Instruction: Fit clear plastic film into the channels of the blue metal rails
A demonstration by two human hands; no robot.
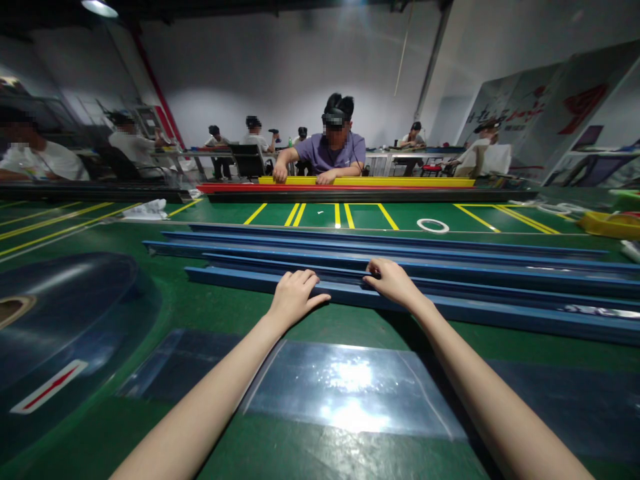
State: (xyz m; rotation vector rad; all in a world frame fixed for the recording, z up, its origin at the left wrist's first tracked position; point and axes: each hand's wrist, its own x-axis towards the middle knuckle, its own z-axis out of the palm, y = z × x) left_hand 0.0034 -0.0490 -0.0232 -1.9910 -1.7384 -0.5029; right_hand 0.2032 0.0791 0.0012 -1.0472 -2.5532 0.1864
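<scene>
Several long blue channel profiles (240, 278) lie side by side across the green table, and the nearest one is under both my hands. My left hand (296, 298) is on its near wall, fingers hooked over the top edge and the thumb stretched out along the near side. A short way to the right, my right hand (393, 283) has its fingers curled around the same profile, with the thumb reaching into the channel. In front of my forearms a clear plastic film strip (345, 387) lies flat and reflects the lights.
A big roll of clear film (75, 313) with a red arrow label sits at left. Beyond the blue profiles are yellow table lines, a white ring (433, 225) and black, red and yellow profiles (400, 181). A co-worker (333, 150) handles the yellow one. Yellow bin (613, 225) at right.
</scene>
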